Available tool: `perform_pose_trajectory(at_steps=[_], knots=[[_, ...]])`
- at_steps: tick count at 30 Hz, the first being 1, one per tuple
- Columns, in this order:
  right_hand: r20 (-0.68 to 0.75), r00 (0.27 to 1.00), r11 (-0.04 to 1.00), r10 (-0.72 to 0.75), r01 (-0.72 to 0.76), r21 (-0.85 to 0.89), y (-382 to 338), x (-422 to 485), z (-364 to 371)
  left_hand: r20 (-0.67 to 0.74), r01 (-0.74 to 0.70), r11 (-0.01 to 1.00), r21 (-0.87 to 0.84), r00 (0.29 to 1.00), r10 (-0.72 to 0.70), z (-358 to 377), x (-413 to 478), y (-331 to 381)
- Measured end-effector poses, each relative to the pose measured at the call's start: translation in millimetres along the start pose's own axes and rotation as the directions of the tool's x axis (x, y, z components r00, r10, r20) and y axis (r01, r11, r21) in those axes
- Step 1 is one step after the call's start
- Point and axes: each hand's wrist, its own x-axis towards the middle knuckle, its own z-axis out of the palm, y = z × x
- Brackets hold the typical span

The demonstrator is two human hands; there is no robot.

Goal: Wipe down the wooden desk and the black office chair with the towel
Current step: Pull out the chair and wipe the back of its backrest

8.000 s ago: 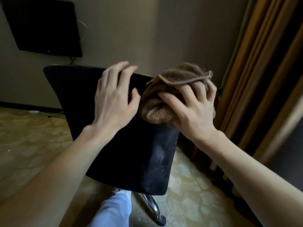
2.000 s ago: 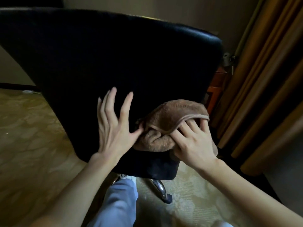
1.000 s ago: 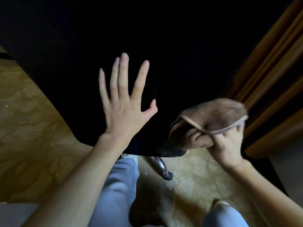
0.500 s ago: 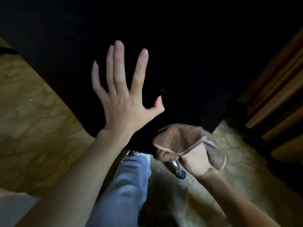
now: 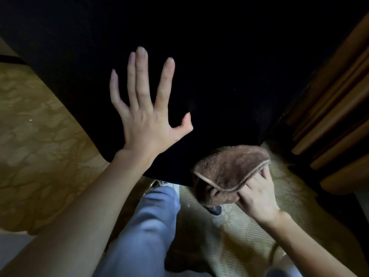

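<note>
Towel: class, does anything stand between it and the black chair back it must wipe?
Nothing visible does. The right hand grips the towel at the lower edge of the chair back, seemingly touching it. The left hand lies flat on the chair back to the towel's left, not between.

A furnished indoor room: patterned carpet (image 5: 40,156), brown curtains (image 5: 329,92), black office chair (image 5: 219,66).

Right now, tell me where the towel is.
In the head view the towel is at lower right, bunched in the right hand at the bottom edge of the black chair, right of the left hand.
</note>
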Motion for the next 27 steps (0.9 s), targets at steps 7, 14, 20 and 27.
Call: perform_pose_trajectory(at_steps=[7,14,20,27], knots=[[0.458,0.888,0.999,0.044,-0.045,-0.009,-11,7,53,0.002,-0.022,1.0,-0.013,1.0,0.022,3,-1,-9],[0.802,0.576,0.985,-0.158,0.144,0.091,-28,-46,96,-0.037,-0.038,0.998,-0.049,0.999,0.036,10,-2,-14],[0.775,0.603,0.981,-0.191,0.082,0.177,-22,-44,68,-0.021,-0.03,0.999,-0.043,0.999,0.029,6,-3,-10],[0.395,0.912,0.991,-0.115,0.132,-0.016,12,-27,3,-0.019,-0.033,0.998,-0.044,0.999,0.032,-2,-7,-19]])
